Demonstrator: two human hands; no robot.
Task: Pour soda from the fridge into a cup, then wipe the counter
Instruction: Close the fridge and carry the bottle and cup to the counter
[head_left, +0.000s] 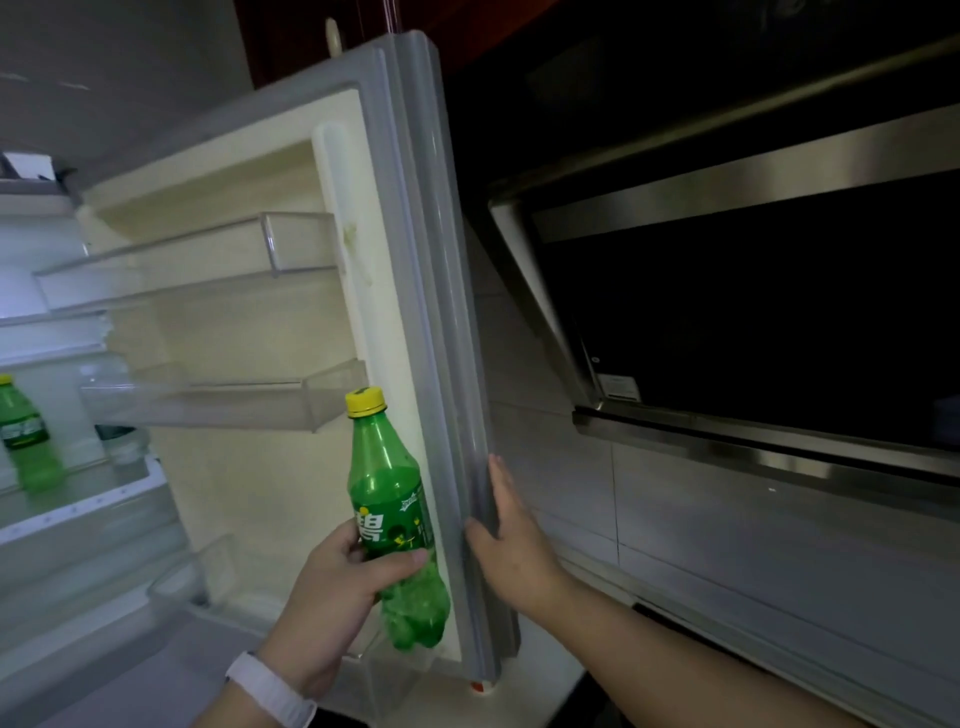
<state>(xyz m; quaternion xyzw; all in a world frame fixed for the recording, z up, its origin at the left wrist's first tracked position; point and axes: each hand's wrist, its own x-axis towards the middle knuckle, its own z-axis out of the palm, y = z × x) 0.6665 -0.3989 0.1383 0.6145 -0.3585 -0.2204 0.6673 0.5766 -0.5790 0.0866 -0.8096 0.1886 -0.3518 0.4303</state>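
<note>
since the left hand (332, 577) is wrapped around the middle of the green soda bottle (395, 514), holding it upright just in front of the door shelves (208, 260), the soda looks ready to leave the fridge. the right hand (511, 540) clasps the edge of the fridge door (436, 312), thumb on the seal side, likely to swing it shut. its fingers (497, 470) partly slip behind the edge. no cup or counter shows; a second bottle (23, 436) inside is cut off at the left.
</note>
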